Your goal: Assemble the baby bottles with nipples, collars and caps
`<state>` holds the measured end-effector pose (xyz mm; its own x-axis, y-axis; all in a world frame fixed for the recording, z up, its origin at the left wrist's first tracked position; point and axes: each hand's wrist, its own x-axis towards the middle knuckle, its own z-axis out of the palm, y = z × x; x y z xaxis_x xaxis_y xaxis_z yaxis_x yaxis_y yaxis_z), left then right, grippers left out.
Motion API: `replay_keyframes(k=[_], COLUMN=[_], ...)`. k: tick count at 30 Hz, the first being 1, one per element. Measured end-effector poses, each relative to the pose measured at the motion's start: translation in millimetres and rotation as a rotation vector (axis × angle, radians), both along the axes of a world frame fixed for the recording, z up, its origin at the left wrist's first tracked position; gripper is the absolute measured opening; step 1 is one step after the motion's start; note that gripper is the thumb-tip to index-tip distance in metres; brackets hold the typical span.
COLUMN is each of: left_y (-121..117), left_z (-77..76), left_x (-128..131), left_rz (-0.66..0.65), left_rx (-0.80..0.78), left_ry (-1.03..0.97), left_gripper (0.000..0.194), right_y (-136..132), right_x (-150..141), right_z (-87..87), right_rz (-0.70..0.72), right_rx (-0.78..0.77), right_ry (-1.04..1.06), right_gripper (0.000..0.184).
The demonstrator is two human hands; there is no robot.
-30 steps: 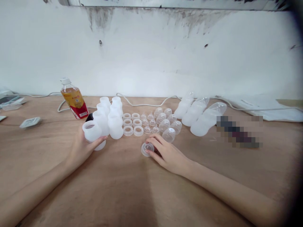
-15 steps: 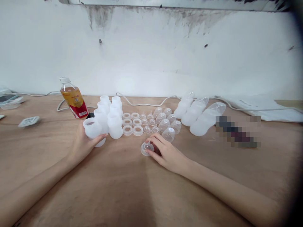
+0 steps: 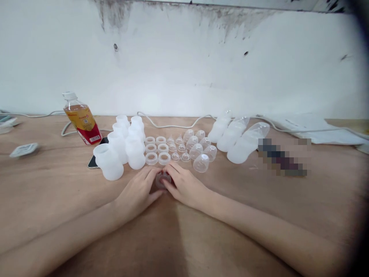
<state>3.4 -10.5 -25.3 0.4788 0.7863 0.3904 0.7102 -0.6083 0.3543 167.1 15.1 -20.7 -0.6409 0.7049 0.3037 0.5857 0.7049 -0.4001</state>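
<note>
My left hand [image 3: 141,188] and my right hand [image 3: 184,184] meet over the front middle of the table, both closed around a baby bottle collar ring with a nipple in it [image 3: 162,182]. Fingers hide part of this piece. The left fingers grip the ring's left side; the right fingers and thumb are at the nipple and the right side. Just beyond them are rows of loose collar rings [image 3: 164,158], clear nipples [image 3: 185,157] and clear domed caps [image 3: 201,163]. On the left stand several white bottle bodies [image 3: 113,169], open at the top.
Assembled capped bottles [image 3: 240,150] stand at the right rear, beside a pixelated object [image 3: 282,157]. A drink bottle [image 3: 83,121] and a phone [image 3: 93,162] are at the left. Along the wall runs a white cable [image 3: 175,126], with a white plastic bag [image 3: 311,129] at the right.
My left hand has let go of the front white bottle body and moved right to the collar ring. My right hand has shifted slightly left with the ring and nipple. The view turned a little.
</note>
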Motion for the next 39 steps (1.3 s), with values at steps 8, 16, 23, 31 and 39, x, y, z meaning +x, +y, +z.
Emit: replay_keyframes(k=[8, 16, 23, 31, 39], left_y=[12.3, 17.9, 18.9, 18.9, 18.9], left_z=[-5.1, -4.7, -5.5, -4.8, -3.4], left_x=[-5.7, 3.0, 5.0, 5.1, 5.8], left_rz=[0.074, 0.040, 0.060, 0.057, 0.052], left_rx=[-0.069, 0.302, 0.327, 0.345, 0.343], left_ry=[-0.039, 0.305, 0.354, 0.348, 0.342], left_gripper=[0.032, 0.019, 0.021, 0.017, 0.014], right_y=[13.1, 4.1, 11.8, 12.7, 10.9], right_x=[10.3, 25.5, 24.9, 25.1, 24.3], right_z=[-3.0, -4.9, -7.7, -8.8, -8.3], right_rz=[-0.225, -0.395, -0.414, -0.410, -0.413], right_rx=[-0.357, 0.075, 0.099, 0.097, 0.124], right_ry=[0.387, -0.141, -0.230, -0.173, -0.195], right_gripper=[0.017, 0.021, 0.026, 0.027, 0.028])
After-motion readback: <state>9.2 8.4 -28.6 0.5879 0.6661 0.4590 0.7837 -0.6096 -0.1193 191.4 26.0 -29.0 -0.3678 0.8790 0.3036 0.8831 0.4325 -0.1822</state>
